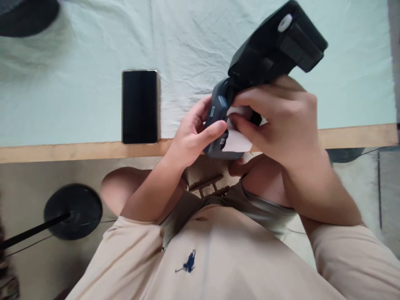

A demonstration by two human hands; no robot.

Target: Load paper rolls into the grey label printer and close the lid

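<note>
Dark grey-black handheld device [268, 54] held up over the near table [353, 136] edge, above the person's lap. It looks like a camera flash unit: a wide blocky head tilted up and away, with a round white button or cap near the top, and a narrower body below with a small greenish panel on its face. Left hand [190, 139] cups the lower body from the left, thumb pressed across the front, fingers [200, 109] curled behind. Right hand [281, 121] wraps the device's middle, its fingers pinching a white cloth or wipe [236, 135] against the lower body (material hard to tell). Black phone [140, 106] lies flat, screen dark, on the pale wrinkled sheet covering the table, well left of the hands.
</note>
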